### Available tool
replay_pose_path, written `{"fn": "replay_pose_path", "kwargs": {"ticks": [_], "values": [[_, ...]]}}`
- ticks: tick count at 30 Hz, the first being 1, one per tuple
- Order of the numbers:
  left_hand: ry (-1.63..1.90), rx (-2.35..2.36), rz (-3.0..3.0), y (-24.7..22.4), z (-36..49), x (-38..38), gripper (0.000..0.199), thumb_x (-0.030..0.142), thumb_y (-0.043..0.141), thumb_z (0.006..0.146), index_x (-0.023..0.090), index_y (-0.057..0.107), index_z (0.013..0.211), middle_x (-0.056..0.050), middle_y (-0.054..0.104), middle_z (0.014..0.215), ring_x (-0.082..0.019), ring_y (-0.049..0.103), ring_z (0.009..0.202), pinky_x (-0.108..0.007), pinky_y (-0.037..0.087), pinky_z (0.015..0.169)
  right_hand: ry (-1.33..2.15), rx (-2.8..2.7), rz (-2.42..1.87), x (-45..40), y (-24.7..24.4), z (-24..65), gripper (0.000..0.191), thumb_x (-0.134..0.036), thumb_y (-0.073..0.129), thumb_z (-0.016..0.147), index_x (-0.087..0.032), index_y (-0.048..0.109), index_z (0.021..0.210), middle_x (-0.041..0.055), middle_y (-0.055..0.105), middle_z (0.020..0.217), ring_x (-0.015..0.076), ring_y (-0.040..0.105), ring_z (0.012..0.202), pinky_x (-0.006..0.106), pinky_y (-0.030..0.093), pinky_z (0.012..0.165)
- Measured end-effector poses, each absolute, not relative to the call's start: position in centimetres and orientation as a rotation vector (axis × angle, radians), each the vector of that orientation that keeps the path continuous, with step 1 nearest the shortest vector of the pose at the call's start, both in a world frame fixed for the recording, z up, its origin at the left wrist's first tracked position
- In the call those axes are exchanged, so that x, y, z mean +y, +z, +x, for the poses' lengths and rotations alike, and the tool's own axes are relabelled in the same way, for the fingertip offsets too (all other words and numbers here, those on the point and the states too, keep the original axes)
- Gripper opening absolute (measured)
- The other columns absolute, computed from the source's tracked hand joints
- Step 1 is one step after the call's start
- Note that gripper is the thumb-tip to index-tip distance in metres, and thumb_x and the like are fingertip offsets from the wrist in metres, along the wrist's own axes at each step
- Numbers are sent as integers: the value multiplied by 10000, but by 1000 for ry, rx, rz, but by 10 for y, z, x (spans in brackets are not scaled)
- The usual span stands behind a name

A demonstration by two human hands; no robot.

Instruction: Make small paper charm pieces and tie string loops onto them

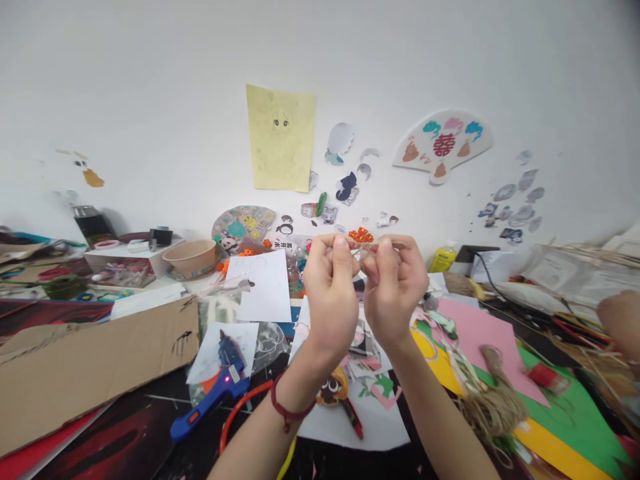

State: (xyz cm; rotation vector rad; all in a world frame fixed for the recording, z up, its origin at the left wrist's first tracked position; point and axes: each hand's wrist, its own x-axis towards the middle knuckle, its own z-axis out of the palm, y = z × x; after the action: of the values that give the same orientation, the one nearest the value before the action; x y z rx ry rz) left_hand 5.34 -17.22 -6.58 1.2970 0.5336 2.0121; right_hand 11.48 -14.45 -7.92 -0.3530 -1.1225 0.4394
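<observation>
Both my hands are raised together above the cluttered table. My left hand (331, 288) and my right hand (395, 287) pinch a small thin piece of twine (369, 247) between their fingertips, the fingers closed around it. The piece is tiny and mostly hidden by my fingers. A red string bracelet (287, 408) sits on my left wrist. Below my hands lie paper cut-outs on white paper (370, 413).
A blue glue gun (215, 387) lies at the lower left beside a sheet of cardboard (90, 360). A bundle of jute twine (493, 400) rests on pink, green and yellow paper sheets (550, 407). A bowl (193, 257) stands at the back. Another person's hand (620, 320) shows at the right edge.
</observation>
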Motion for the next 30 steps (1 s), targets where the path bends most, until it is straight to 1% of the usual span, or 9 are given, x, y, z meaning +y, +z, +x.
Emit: {"fn": "replay_pose_path", "kwargs": {"ticks": [4,7,11,14,21,26,30], "values": [[1961,423,1202,-64,54,-174,234,315,486,980,189,448,787,68,280,612,-75,273,529,-215,284,495,551,-1130,-329,-147,-78,113,165,-345,556,933,-218,498,844,-53,410,680,66,360,521,210,377,506],[1916,358,1140,-62,55,-175,224,287,484,981,186,451,784,74,277,595,-71,268,516,-205,298,503,609,-1097,-282,-149,-77,111,170,-331,562,927,-216,480,833,-67,366,646,65,316,502,209,339,487],[1868,324,1091,-60,55,-177,259,270,498,972,186,425,739,71,281,593,-67,264,514,-191,311,507,613,-1076,-297,-152,-75,109,184,-326,552,924,-225,455,806,-84,282,575,80,276,480,218,299,459],[1835,308,1044,-57,55,-179,283,236,483,975,181,408,708,69,287,582,-65,259,512,-180,315,502,612,-1069,-306,-153,-73,108,208,-333,550,914,-229,434,776,-88,251,552,87,251,471,228,280,451],[1729,272,926,-51,53,-185,288,166,435,988,168,434,700,73,298,541,-60,253,495,-149,315,494,705,-1036,-259,-156,-71,108,221,-311,565,892,-225,425,744,-92,247,531,86,236,468,228,278,458],[1692,257,903,-51,51,-188,274,189,485,972,173,446,701,70,306,563,-64,275,504,-148,350,528,739,-1025,-280,-157,-71,109,232,-333,549,902,-230,410,747,-97,224,532,87,228,452,233,281,453],[1676,257,874,-50,50,-189,273,185,475,977,167,468,704,67,316,560,-63,293,503,-148,372,545,757,-1017,-278,-158,-72,109,239,-334,539,905,-236,392,745,-97,214,538,87,243,437,243,312,459]]}}
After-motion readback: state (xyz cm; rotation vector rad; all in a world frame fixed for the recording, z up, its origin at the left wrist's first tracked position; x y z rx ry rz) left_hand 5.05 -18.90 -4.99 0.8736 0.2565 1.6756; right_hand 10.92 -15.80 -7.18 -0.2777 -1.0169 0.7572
